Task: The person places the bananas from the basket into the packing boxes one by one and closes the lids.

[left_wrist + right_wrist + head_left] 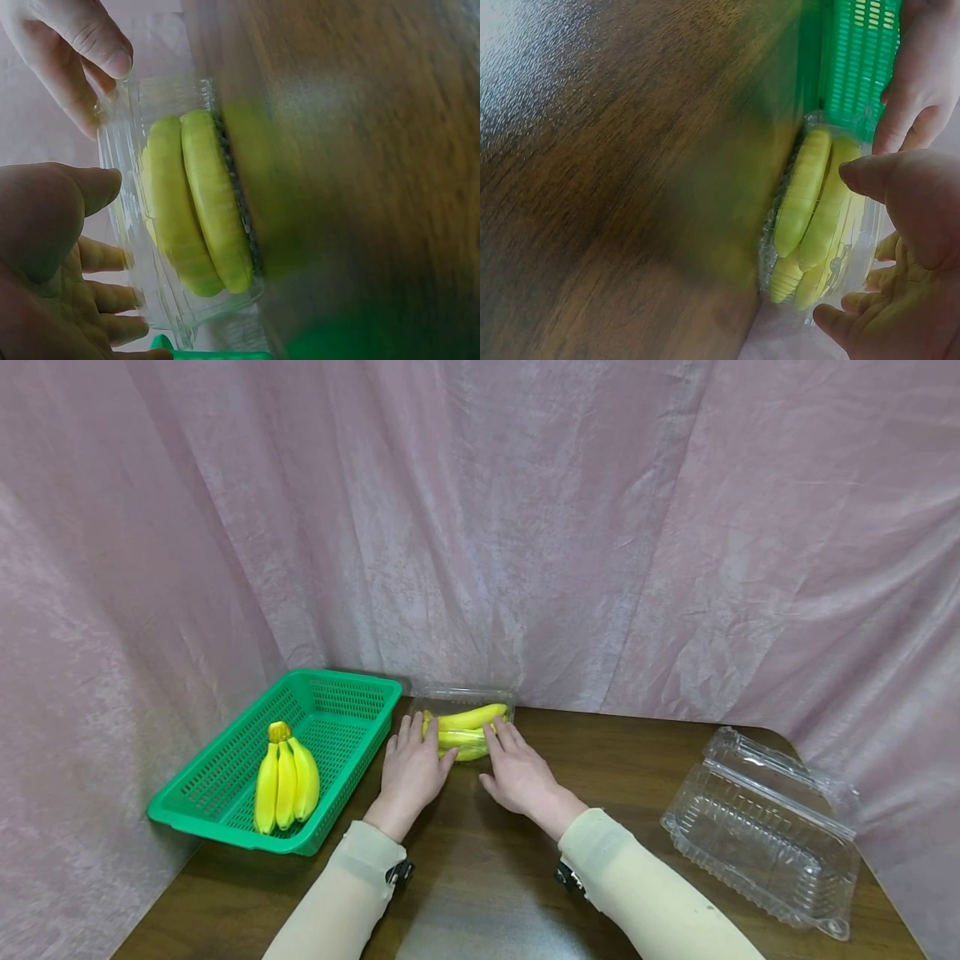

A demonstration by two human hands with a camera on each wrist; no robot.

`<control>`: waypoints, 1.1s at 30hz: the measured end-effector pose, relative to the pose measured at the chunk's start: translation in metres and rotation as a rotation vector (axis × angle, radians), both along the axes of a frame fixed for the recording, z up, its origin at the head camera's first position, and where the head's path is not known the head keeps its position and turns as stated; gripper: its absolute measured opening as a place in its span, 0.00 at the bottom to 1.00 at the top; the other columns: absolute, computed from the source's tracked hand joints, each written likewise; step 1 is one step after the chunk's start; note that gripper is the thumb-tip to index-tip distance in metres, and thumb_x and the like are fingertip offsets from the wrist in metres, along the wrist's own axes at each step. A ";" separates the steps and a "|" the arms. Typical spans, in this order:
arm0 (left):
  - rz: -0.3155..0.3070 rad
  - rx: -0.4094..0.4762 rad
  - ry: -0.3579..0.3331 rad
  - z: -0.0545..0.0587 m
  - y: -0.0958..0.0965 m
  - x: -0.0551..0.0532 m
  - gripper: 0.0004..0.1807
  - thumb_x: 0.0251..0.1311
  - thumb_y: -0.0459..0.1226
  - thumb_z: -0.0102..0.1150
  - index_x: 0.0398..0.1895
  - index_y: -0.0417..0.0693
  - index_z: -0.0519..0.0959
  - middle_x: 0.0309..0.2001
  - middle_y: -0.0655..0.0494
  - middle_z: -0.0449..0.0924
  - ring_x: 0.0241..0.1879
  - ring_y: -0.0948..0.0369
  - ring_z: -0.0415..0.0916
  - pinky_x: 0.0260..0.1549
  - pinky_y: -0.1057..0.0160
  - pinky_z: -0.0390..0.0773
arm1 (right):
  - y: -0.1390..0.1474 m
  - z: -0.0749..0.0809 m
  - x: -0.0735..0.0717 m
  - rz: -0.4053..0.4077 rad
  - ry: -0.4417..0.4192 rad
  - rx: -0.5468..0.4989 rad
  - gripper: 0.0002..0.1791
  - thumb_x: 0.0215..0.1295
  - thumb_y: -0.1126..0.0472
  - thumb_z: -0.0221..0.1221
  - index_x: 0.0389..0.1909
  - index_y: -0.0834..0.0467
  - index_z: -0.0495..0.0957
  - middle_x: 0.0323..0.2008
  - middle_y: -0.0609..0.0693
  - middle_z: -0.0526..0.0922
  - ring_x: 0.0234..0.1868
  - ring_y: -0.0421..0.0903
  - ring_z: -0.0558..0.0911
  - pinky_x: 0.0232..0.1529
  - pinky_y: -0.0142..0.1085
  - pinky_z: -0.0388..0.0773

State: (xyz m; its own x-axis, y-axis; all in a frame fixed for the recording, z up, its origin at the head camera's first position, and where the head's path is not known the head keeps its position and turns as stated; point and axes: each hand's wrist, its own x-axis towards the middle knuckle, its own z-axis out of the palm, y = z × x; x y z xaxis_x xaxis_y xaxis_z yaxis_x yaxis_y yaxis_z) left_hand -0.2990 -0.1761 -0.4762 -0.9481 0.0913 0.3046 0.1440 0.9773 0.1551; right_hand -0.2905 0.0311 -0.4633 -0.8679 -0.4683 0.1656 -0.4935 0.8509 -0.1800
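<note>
A clear plastic clamshell box (459, 695) stands at the back of the table with yellow bananas (468, 718) inside. Its transparent lid lies over the fruit in both wrist views. My left hand (411, 768) rests on the box's left side, fingers extended and thumb spread. On the right side, my right hand (525, 777) touches the lid with its fingertips, fingers also fairly straight. The left wrist view shows the bananas (196, 202) lying side by side behind the plastic. Neither hand curls round the box.
To the left, a green plastic basket (352, 677) holds a bunch of bananas (287, 781). A second clear clamshell (765, 843) lies at the right with its lid open. Pink curtain (525, 527) hangs behind the brown wooden table (600, 760).
</note>
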 end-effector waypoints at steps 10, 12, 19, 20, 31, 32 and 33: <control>-0.002 0.012 -0.011 -0.002 -0.004 0.000 0.42 0.80 0.55 0.62 0.83 0.35 0.68 0.83 0.30 0.59 0.84 0.34 0.54 0.76 0.32 0.64 | -0.001 -0.001 0.000 0.018 -0.011 -0.014 0.47 0.79 0.51 0.68 0.86 0.67 0.57 0.86 0.68 0.54 0.85 0.64 0.59 0.81 0.52 0.64; -0.001 0.009 -0.007 -0.003 -0.005 -0.001 0.42 0.81 0.55 0.62 0.83 0.35 0.67 0.83 0.30 0.59 0.84 0.34 0.53 0.76 0.32 0.64 | -0.002 -0.001 0.000 0.023 -0.002 -0.010 0.47 0.79 0.51 0.68 0.86 0.67 0.57 0.86 0.68 0.54 0.85 0.64 0.59 0.80 0.51 0.64; 0.009 0.015 -0.020 -0.004 -0.007 -0.003 0.43 0.81 0.55 0.62 0.83 0.34 0.66 0.84 0.30 0.58 0.85 0.35 0.51 0.76 0.33 0.64 | -0.003 -0.003 -0.002 0.032 0.014 -0.023 0.46 0.79 0.51 0.68 0.86 0.67 0.58 0.86 0.67 0.55 0.85 0.65 0.60 0.80 0.52 0.65; 0.011 0.018 -0.022 -0.003 -0.007 -0.003 0.43 0.81 0.55 0.62 0.83 0.35 0.66 0.84 0.30 0.58 0.85 0.35 0.50 0.76 0.33 0.64 | -0.003 -0.003 -0.001 0.033 0.015 -0.025 0.46 0.78 0.52 0.68 0.86 0.67 0.58 0.86 0.68 0.55 0.85 0.65 0.60 0.80 0.51 0.65; 0.021 0.024 -0.021 -0.001 -0.008 -0.002 0.43 0.80 0.55 0.62 0.84 0.35 0.66 0.84 0.31 0.58 0.86 0.36 0.49 0.77 0.33 0.62 | -0.005 -0.003 -0.002 0.034 0.001 -0.045 0.47 0.78 0.52 0.68 0.86 0.67 0.57 0.86 0.67 0.54 0.85 0.65 0.59 0.80 0.52 0.66; 0.022 0.022 -0.020 -0.002 -0.008 -0.002 0.43 0.80 0.55 0.62 0.84 0.36 0.66 0.84 0.31 0.58 0.86 0.36 0.49 0.77 0.32 0.62 | -0.005 -0.002 -0.002 0.034 -0.002 -0.050 0.46 0.78 0.53 0.68 0.86 0.67 0.57 0.86 0.67 0.54 0.85 0.65 0.59 0.80 0.53 0.66; 0.023 0.021 -0.025 -0.002 -0.008 -0.002 0.43 0.81 0.55 0.62 0.84 0.36 0.66 0.84 0.31 0.58 0.86 0.36 0.49 0.77 0.32 0.62 | -0.005 -0.002 -0.002 0.037 -0.004 -0.055 0.46 0.78 0.53 0.68 0.86 0.67 0.58 0.86 0.67 0.55 0.85 0.65 0.59 0.79 0.53 0.66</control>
State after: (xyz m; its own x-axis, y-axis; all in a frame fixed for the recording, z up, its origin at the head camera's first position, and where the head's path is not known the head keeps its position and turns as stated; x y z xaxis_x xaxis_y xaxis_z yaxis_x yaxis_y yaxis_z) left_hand -0.3012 -0.1842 -0.4784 -0.9571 0.0633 0.2828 0.1175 0.9768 0.1790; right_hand -0.2924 0.0264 -0.4651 -0.8509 -0.4900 0.1891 -0.5235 0.8209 -0.2282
